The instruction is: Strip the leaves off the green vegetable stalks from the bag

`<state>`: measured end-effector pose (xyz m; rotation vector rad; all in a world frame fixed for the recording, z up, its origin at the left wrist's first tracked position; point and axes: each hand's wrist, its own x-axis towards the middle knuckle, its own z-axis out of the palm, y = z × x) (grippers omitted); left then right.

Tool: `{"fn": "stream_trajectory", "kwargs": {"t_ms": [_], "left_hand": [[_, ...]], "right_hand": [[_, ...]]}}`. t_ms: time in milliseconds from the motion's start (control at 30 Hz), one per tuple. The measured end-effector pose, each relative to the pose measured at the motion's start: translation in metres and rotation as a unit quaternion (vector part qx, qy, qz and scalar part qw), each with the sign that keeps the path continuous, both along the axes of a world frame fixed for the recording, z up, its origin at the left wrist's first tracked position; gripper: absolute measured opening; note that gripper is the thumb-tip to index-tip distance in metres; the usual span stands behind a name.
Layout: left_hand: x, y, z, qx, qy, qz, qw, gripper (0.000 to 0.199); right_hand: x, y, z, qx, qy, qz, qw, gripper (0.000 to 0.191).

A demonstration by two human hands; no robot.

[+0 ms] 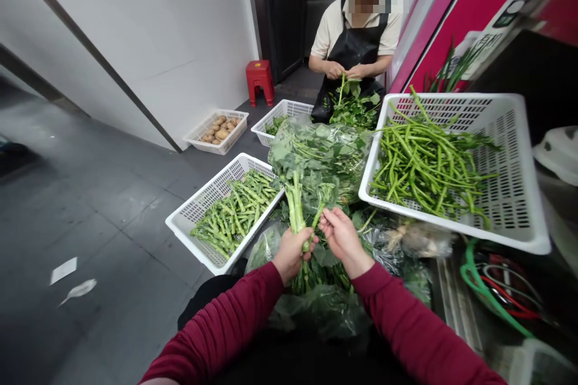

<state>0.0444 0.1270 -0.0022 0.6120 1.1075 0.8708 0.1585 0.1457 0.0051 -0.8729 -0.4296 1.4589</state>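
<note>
My left hand (292, 252) is closed around a thick pale-green stem of a leafy vegetable (295, 201), held upright in front of me. My right hand (338, 231) pinches a thinner leafy side shoot (321, 207) just right of that stem; its lower end reaches down to my left fingers. Below both hands lies a plastic bag (323, 307) filled with more dark-green leafy stems. To the left, a white basket (180, 222) holds many trimmed green stems (235, 213). Another clear bag of greens (338, 150) sits just beyond my hands.
At right a large white basket (533, 192) holds long green beans (424, 162). Potatoes (221, 130) fill a small basket near the wall. A co-worker in a black apron (356, 48) handles greens opposite. A red stool (260, 78) stands behind; a green-rimmed container (474, 277) is at lower right.
</note>
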Motion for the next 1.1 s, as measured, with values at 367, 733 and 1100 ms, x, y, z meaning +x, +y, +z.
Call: {"fn": "stream_trajectory", "kwargs": {"t_ms": [367, 733, 1100], "left_hand": [[-0.003, 0.002, 0.011, -0.074, -0.077, -0.045, 0.993, 0.027], [-0.018, 0.013, 0.024, -0.059, -0.063, -0.041, 0.995, 0.026], [-0.010, -0.002, 0.010, -0.080, -0.088, -0.112, 0.987, 0.028]], "right_hand": [[0.000, -0.012, -0.008, -0.038, 0.039, 0.057, 0.997, 0.017], [0.010, -0.009, -0.004, -0.024, 0.023, 0.057, 0.998, 0.026], [0.022, 0.003, 0.005, -0.069, 0.114, 0.097, 0.986, 0.025]]}}
